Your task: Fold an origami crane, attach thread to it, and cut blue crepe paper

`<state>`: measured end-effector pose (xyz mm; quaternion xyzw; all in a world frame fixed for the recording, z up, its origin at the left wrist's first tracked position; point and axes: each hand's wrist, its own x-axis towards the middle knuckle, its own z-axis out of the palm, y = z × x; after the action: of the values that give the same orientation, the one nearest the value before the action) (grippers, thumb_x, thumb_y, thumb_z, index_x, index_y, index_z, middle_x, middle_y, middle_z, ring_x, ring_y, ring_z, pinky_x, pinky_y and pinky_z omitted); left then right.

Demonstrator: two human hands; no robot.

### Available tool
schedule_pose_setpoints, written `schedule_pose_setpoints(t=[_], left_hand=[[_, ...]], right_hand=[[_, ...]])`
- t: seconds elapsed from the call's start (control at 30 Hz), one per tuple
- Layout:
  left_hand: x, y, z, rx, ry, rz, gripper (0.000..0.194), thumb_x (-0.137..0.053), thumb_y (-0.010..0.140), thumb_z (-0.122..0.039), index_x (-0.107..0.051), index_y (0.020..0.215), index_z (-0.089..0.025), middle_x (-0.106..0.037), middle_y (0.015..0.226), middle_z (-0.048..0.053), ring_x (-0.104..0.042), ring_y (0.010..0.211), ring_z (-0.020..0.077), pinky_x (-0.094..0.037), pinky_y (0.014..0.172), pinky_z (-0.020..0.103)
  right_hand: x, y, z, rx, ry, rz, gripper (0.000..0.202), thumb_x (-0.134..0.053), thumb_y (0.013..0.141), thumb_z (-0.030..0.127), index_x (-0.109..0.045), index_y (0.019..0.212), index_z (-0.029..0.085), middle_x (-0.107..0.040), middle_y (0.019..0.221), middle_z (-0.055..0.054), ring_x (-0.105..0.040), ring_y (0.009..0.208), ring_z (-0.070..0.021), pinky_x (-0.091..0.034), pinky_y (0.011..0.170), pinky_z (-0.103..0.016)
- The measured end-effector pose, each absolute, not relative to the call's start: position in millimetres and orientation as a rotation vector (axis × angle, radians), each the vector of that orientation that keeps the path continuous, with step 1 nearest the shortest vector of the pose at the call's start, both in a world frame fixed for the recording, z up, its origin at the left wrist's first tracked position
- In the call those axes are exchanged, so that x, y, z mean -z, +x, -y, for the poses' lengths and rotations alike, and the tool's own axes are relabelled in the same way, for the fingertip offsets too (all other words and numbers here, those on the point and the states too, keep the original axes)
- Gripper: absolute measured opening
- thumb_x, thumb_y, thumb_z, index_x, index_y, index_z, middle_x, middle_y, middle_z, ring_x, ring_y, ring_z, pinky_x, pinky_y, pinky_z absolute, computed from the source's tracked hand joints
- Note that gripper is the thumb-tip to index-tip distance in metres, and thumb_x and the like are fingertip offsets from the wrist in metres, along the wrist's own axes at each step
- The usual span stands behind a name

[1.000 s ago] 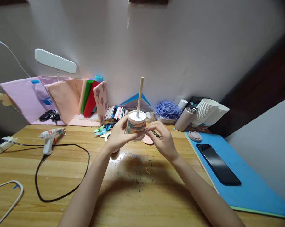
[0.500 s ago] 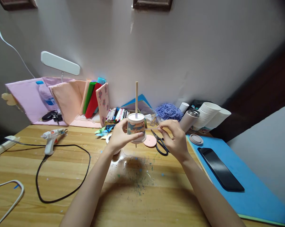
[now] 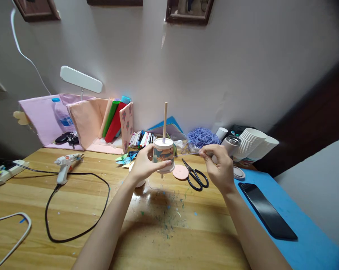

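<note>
My left hand (image 3: 147,164) is closed around a patterned paper cup (image 3: 163,155), held upside down above the table. A wooden stick (image 3: 165,120) runs up through the cup's white base, and its lower tip shows underneath. From the cup's right side a thin pale string (image 3: 188,154) stretches almost level to my right hand (image 3: 217,165), which pinches its end between thumb and forefinger. Below and between the hands lie black-handled scissors (image 3: 196,178) and a pink disc (image 3: 180,172). Partly behind my left hand is a white roll (image 3: 140,183).
On the left lies a glue gun (image 3: 64,167) with a looping black cord (image 3: 109,187). Markers (image 3: 142,139), purple yarn (image 3: 201,137), a thermos (image 3: 230,145) and stacked paper cups (image 3: 249,142) line the back. A phone (image 3: 267,210) rests on a blue board (image 3: 304,225) at right.
My right hand has moved right, away from the cup, and a longer stretch of string shows between them. My left hand still grips the cup. The whole view has shifted slightly.
</note>
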<state>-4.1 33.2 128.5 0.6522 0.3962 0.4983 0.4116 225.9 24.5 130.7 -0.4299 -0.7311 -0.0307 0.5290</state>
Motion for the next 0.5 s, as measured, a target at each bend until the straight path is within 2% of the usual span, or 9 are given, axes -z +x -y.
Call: schedule_pose_setpoints(t=[0.13, 0.3, 0.4, 0.5], left_hand=[[-130.1, -7.2, -32.8, -1.268, 1.632, -1.002, 0.050, -0.076, 0.061, -0.037, -0.057, 0.102, -0.014, -0.065, 0.103, 0.012, -0.061, 0.097, 0.0266, -0.048, 0.084, 0.039], [-134.4, -5.6, -28.8, -1.292, 1.611, -0.967, 0.049, -0.074, 0.064, -0.038, -0.057, 0.103, -0.015, -0.065, 0.106, 0.011, -0.060, 0.098, 0.0259, -0.047, 0.086, 0.038], [-134.6, -2.6, -27.6, -1.309, 1.563, -0.922, 0.050, -0.073, 0.066, -0.038, -0.055, 0.106, -0.015, -0.063, 0.109, 0.011, -0.059, 0.101, 0.0259, -0.046, 0.087, 0.037], [-131.6, -0.7, -28.8, -1.260, 1.556, -0.902, 0.050, -0.072, 0.067, -0.038, -0.053, 0.108, -0.015, -0.063, 0.110, 0.011, -0.059, 0.101, 0.0258, -0.045, 0.088, 0.037]], right_hand=[[-129.2, 228.9, -27.7, -0.101, -1.091, 1.735, 0.008, -0.056, 0.084, 0.027, -0.057, 0.080, 0.020, -0.060, 0.084, -0.004, -0.054, 0.084, -0.0202, -0.042, 0.080, -0.036], [-121.1, 223.7, -31.9, -0.785, -1.194, 1.891, 0.029, -0.059, 0.080, 0.039, -0.055, 0.101, 0.019, -0.062, 0.100, -0.007, -0.058, 0.091, -0.0198, -0.047, 0.077, -0.034], [-115.6, 216.9, -31.3, -1.093, -1.200, 2.103, 0.025, -0.057, 0.081, 0.037, -0.061, 0.098, 0.019, -0.064, 0.101, -0.007, -0.059, 0.090, -0.0191, -0.047, 0.076, -0.032], [-109.2, 211.7, -32.0, -1.188, -1.156, 2.181, 0.023, -0.055, 0.082, 0.035, -0.064, 0.096, 0.018, -0.065, 0.098, -0.006, -0.059, 0.087, -0.0180, -0.046, 0.075, -0.031]])
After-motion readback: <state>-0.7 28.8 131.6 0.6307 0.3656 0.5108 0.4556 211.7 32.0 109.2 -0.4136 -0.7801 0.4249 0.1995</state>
